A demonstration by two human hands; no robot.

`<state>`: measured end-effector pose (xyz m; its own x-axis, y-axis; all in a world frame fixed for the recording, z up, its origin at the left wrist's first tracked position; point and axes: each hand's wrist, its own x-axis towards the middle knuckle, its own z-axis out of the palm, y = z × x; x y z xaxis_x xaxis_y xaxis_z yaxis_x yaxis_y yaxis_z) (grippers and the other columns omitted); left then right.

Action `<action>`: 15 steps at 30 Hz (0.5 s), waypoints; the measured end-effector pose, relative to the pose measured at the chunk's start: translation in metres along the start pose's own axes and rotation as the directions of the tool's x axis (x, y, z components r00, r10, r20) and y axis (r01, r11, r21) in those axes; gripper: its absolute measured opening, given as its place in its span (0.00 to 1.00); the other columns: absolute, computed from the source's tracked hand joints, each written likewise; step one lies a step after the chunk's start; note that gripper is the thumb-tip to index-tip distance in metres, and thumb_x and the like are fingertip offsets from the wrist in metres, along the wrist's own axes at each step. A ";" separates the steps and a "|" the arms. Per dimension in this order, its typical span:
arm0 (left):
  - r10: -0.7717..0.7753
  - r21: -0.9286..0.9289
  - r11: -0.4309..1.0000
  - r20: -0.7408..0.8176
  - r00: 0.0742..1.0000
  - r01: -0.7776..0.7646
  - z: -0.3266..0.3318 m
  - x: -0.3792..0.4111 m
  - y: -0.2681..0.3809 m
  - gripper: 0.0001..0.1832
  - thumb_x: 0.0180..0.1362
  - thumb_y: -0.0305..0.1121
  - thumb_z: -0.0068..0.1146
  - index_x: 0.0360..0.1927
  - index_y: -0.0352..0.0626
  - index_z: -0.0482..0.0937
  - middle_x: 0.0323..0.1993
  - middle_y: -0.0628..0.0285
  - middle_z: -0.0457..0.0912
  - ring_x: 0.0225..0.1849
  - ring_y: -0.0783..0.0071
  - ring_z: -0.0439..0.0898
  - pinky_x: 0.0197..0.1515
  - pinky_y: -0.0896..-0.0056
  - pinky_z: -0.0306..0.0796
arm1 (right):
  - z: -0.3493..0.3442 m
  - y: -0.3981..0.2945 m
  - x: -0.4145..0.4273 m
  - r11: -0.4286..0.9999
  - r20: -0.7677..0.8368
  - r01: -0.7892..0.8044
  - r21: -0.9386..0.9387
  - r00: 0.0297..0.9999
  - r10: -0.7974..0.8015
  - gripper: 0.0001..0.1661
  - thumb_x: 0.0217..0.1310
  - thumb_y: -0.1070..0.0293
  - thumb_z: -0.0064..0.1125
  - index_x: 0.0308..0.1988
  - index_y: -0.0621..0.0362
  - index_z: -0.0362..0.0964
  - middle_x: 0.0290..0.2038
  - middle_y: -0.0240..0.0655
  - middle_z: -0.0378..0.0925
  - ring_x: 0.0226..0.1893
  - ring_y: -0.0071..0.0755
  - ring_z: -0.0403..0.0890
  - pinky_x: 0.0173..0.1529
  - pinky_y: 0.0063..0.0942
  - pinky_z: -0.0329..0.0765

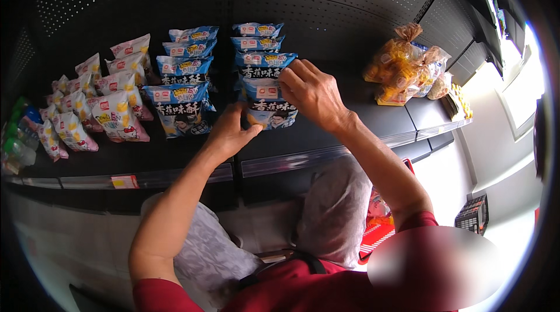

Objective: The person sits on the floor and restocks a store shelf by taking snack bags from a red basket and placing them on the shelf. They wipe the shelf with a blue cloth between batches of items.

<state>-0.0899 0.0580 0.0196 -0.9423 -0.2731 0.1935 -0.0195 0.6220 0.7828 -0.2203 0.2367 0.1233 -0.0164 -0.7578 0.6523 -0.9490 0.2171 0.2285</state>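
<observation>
The front blue-and-black snack bag [270, 104] stands upright on the dark shelf, at the head of the right-hand row of blue bags. My right hand [313, 95] grips its upper right edge with curled fingers, which hide that corner. At its lower left side, my left hand [234, 130] holds the bag, the thumb at the bottom corner and the fingers partly hidden along the side. Close behind it stands another blue snack bag [262, 65] of the same kind. To the left of my left hand is the front bag [180, 108] of a second blue row.
White-and-pink snack bags [116, 115] fill the shelf's left part; green-capped bottles [17, 150] stand beyond. Tied clear bags of yellow packages [396, 69] sit at the right. A price rail [288, 161] lines the shelf edge. A red basket [376, 235] and black crate [472, 215] are below.
</observation>
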 end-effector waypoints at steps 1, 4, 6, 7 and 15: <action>-0.013 -0.012 1.000 0.002 1.000 0.013 0.000 0.001 0.000 0.33 0.54 0.41 0.69 0.59 0.36 0.71 0.49 0.53 0.79 0.34 0.68 0.78 0.41 0.65 0.76 | 0.003 -0.002 0.002 1.000 -0.004 -0.002 0.006 1.000 0.002 0.14 0.54 0.69 0.69 0.37 0.56 0.71 0.35 0.31 0.72 0.36 0.32 0.78 0.32 0.30 0.82; -0.014 -0.010 1.000 -0.018 1.000 0.014 0.000 0.006 -0.003 0.32 0.54 0.41 0.70 0.58 0.35 0.72 0.45 0.54 0.81 0.35 0.67 0.79 0.42 0.64 0.76 | 0.015 -0.001 0.001 0.998 0.007 -0.047 0.039 0.999 0.047 0.12 0.58 0.69 0.67 0.39 0.56 0.70 0.36 0.33 0.73 0.38 0.33 0.79 0.32 0.30 0.82; 0.028 0.042 0.999 -0.066 0.997 -0.025 0.004 0.008 -0.012 0.31 0.54 0.41 0.69 0.57 0.35 0.72 0.43 0.54 0.82 0.35 0.66 0.80 0.42 0.64 0.76 | 0.017 0.001 0.000 0.993 -0.007 -0.089 0.083 0.996 0.090 0.11 0.60 0.70 0.65 0.41 0.57 0.71 0.36 0.34 0.73 0.37 0.34 0.79 0.32 0.31 0.82; 0.008 0.046 0.999 -0.064 0.998 -0.005 0.005 0.009 -0.013 0.31 0.54 0.41 0.69 0.56 0.35 0.72 0.43 0.54 0.82 0.35 0.66 0.80 0.42 0.63 0.76 | 0.017 0.001 -0.002 0.987 -0.024 -0.110 0.115 0.993 0.114 0.11 0.61 0.71 0.64 0.42 0.58 0.71 0.37 0.35 0.73 0.36 0.34 0.80 0.32 0.32 0.81; -0.041 -0.057 0.998 -0.035 0.999 0.039 0.002 0.004 0.001 0.27 0.57 0.38 0.66 0.56 0.33 0.71 0.46 0.50 0.83 0.34 0.65 0.83 0.41 0.63 0.78 | 0.013 -0.001 -0.060 0.692 -0.046 -0.510 0.511 0.787 0.615 0.13 0.62 0.76 0.59 0.48 0.60 0.70 0.39 0.42 0.74 0.32 0.36 0.82 0.34 0.30 0.80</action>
<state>-0.0942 0.0591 0.0194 -0.9283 -0.3239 0.1824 -0.0368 0.5683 0.8220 -0.2221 0.2742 0.0746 -0.5819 -0.4345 0.6874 -0.8090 0.2227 -0.5440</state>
